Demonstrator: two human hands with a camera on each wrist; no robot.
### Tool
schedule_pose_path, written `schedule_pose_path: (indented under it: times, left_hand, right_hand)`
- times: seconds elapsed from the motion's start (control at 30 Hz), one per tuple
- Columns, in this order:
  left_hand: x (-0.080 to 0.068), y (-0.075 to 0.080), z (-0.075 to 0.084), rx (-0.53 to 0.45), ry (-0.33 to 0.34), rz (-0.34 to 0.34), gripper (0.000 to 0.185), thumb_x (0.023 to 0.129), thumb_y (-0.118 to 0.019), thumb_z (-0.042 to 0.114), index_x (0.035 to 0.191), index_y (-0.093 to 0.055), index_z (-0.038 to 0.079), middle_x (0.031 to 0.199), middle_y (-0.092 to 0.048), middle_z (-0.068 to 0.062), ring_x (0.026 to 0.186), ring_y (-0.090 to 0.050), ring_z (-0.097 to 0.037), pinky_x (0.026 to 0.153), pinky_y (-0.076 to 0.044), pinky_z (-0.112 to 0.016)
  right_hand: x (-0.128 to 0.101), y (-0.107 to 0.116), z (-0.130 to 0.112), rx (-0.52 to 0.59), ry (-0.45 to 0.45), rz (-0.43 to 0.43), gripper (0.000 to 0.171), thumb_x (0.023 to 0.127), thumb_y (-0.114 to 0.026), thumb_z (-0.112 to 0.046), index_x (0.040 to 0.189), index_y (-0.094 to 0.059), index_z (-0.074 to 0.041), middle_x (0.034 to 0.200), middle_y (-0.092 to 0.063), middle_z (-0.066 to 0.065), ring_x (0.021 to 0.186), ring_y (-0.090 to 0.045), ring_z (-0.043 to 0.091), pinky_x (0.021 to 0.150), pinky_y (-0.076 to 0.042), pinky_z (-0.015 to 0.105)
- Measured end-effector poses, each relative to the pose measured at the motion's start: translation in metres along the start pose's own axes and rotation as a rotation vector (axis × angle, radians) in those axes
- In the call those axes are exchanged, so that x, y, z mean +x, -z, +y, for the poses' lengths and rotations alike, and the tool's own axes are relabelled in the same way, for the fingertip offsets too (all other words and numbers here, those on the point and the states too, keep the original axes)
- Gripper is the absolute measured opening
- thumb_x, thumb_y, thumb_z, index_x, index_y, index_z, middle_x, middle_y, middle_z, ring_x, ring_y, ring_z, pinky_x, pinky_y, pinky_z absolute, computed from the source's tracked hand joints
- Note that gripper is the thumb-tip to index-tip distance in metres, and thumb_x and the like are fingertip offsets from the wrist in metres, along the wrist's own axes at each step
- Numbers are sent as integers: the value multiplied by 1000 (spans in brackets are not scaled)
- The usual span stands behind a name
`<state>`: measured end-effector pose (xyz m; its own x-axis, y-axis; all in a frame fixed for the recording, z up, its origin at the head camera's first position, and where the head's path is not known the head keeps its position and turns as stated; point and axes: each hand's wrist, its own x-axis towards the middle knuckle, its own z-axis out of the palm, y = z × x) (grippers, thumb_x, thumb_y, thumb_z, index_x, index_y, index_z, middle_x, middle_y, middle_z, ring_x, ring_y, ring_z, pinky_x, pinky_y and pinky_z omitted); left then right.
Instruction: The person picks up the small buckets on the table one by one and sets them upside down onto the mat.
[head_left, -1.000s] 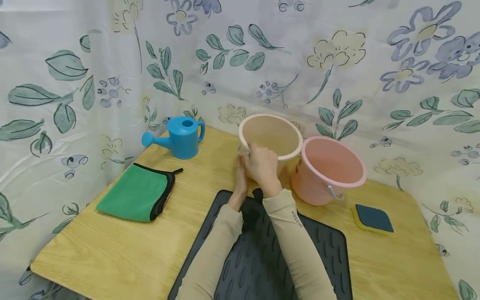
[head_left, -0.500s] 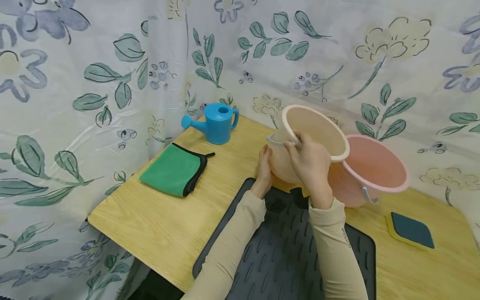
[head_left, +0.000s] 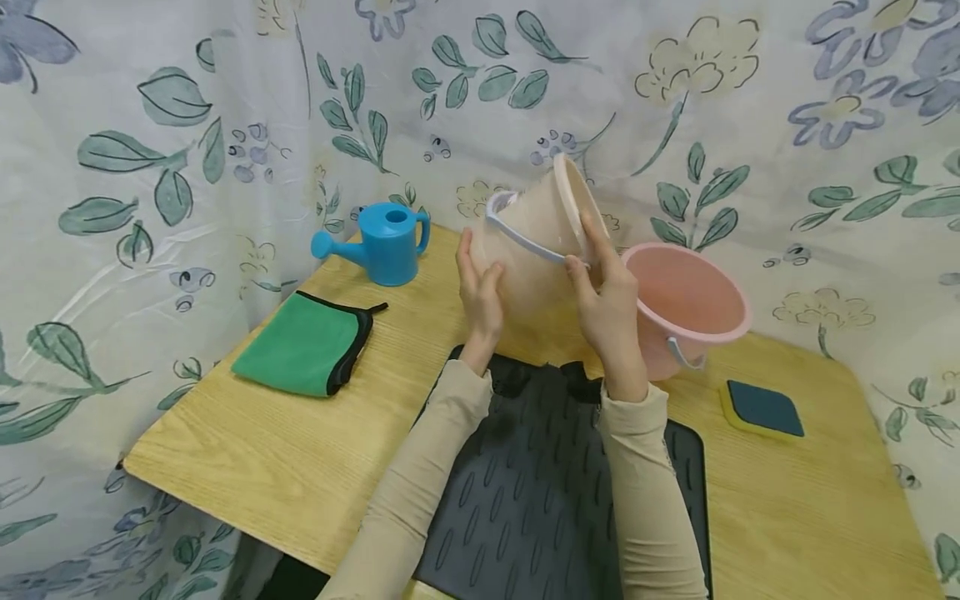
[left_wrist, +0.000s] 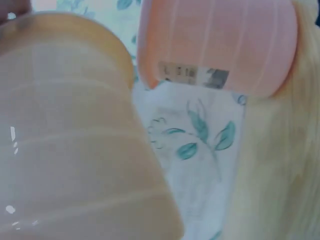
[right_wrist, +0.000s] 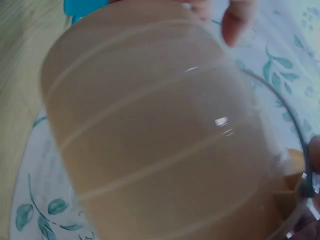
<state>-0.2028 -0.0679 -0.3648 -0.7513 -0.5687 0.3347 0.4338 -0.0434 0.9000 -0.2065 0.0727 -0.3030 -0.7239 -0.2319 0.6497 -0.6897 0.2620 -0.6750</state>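
A cream plastic bucket [head_left: 528,258] is held up off the table, tilted with its mouth to the right and its base to the left. My left hand [head_left: 482,304] holds it at the base end, thumb on the near side. At the rim, by the end of the pale handle [head_left: 528,239], my right hand [head_left: 611,312] grips the bucket. Its ribbed wall fills much of both wrist views. Close on the right stands a pink bucket [head_left: 686,292]; the left wrist view shows a label on its side.
On the wooden table [head_left: 285,467] lies a black ridged mat [head_left: 517,492] under my forearms. A blue watering can [head_left: 390,250] and a folded green cloth [head_left: 300,346] are at left. A blue and yellow sponge [head_left: 763,408] lies at right. A floral curtain hangs behind.
The cream bucket has risen off the table and tipped further, base to the left. My left hand has gone up with its base. The right hand keeps its grip at the rim.
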Motion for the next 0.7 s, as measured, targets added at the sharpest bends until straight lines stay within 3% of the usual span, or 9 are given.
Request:
schedule_pose_path:
  times: [0.13,0.27,0.43,0.57,0.7]
  left_hand:
    - [-8,3,12,-21,-139,-21,76,83,-46,25,148,-9,14,152,-17,0,131,-27,-17,103,-28,-44]
    - [-14,6,18,-7,-323,-79,76,81,-44,23,147,-10,8,151,-20,-4,129,-32,-19,100,-33,-42]
    - [-13,5,18,131,-663,-151,70,80,-45,30,144,-24,12,147,-28,-11,127,-37,-27,95,-41,-43]
    - [-8,10,17,232,-959,-186,65,85,-44,44,144,-28,22,147,-31,-8,130,-32,-36,101,-29,-54]
    - [-1,20,16,282,-1208,-216,64,84,-44,51,142,-34,25,146,-34,-3,128,-34,-38,98,-20,-66]
  right_hand:
    - [-8,8,1,238,-16,8,57,90,-55,-7,143,-34,-17,145,-35,2,122,-43,17,89,-44,29]
    - [-12,12,-1,425,-10,132,58,89,-58,-19,142,-35,-12,139,-42,10,114,-50,24,86,-46,28]
    - [-13,28,-1,663,-87,257,56,89,-59,-23,139,-40,-9,135,-47,12,113,-51,23,85,-47,29]
    - [-15,43,0,834,-186,269,50,92,-54,-13,139,-40,-8,128,-52,6,107,-48,19,88,-42,29]
    - [-17,52,6,945,-234,232,48,93,-52,-13,139,-39,-6,117,-52,3,107,-45,17,94,-37,33]
